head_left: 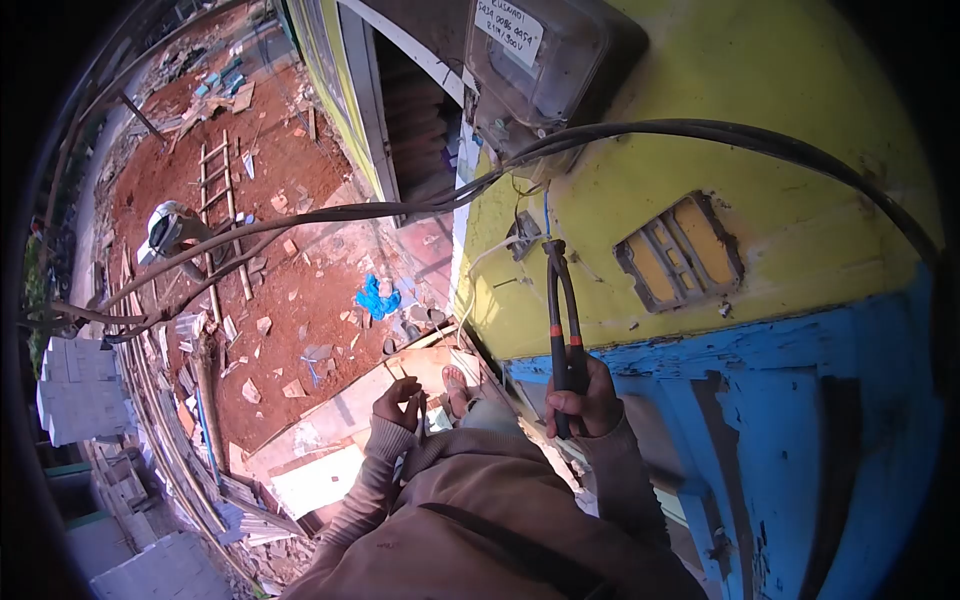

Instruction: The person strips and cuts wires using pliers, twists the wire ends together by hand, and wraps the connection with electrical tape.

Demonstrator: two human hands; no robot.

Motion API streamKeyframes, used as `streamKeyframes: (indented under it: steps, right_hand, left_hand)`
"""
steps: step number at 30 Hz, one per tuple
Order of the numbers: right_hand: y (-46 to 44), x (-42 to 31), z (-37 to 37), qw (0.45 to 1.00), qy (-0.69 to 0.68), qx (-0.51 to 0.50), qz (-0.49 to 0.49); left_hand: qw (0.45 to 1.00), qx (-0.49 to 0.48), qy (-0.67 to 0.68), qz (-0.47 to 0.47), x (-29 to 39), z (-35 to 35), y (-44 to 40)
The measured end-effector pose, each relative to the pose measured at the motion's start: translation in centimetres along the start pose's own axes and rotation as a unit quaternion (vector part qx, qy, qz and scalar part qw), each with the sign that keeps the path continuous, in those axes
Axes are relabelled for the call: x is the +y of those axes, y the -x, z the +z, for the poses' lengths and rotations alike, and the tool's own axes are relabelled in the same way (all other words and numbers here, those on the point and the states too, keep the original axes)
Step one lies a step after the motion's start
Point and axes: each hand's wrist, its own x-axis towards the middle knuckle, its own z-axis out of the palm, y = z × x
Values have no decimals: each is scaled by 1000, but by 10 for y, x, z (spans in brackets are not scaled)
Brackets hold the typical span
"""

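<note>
While the right hand [598, 402] grips pliers [556, 320] at the blue wire [547, 215], work there looks unfinished; the left hand [398, 403] curls, contents unclear.

Here's the right hand [585, 400], out in front of the body and closed in a firm grip, fingers curled round, thumb laid across the front. The right forearm [630, 480] runs up to it from the lower right, sleeve down to the wrist. Over on the other side, the left hand [400, 402] is up too, well apart from the right, fingers bent inward and the thumb close to them. The left forearm [368, 490] angles upward, its ribbed cuff snug at the wrist. Down below, one bare-toed foot [457, 388] shows between the hands.
</note>
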Motion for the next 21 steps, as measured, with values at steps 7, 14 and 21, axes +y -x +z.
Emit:
streamKeyframes:
  steps: [7,14,21]
  right_hand:
    - [-3,11,-2,997,72,22,-23]
    - [-9,17,3,994,89,30,-52]
    - [-10,14,6,995,88,26,-31]
  left_hand:
    - [950,85,156,258,184,46,-142]
    - [942,109,269,166,229,71,-162]
    - [906,150,381,105,221,72,-167]
